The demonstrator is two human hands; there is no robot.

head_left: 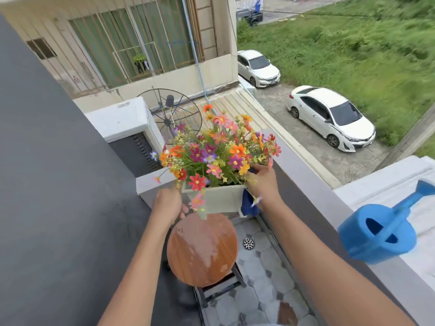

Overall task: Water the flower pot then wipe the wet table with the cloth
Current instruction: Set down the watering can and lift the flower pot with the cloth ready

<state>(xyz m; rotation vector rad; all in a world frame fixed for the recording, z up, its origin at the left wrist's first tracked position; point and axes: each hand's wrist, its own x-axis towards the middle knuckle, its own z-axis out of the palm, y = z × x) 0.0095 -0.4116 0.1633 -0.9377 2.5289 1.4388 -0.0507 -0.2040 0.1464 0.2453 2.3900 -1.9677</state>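
Note:
A white box-shaped flower pot (220, 198) full of orange, pink and purple flowers is held up in the air over the far edge of a small round wooden table (202, 249). My left hand (168, 203) grips the pot's left side. My right hand (263, 184) grips its right side and also pinches a dark blue cloth (248, 204), which hangs down beside the pot. The tabletop shows pale wet patches. A blue watering can (379, 234) stands on the balcony ledge at the right.
The grey parapet ledge (313, 184) runs diagonally on the right, a dark wall (47, 184) rises on the left. A floor drain (248, 243) sits in the tiled floor beside the table. Beyond are an air-conditioner unit (122, 118), a satellite dish and parked cars far below.

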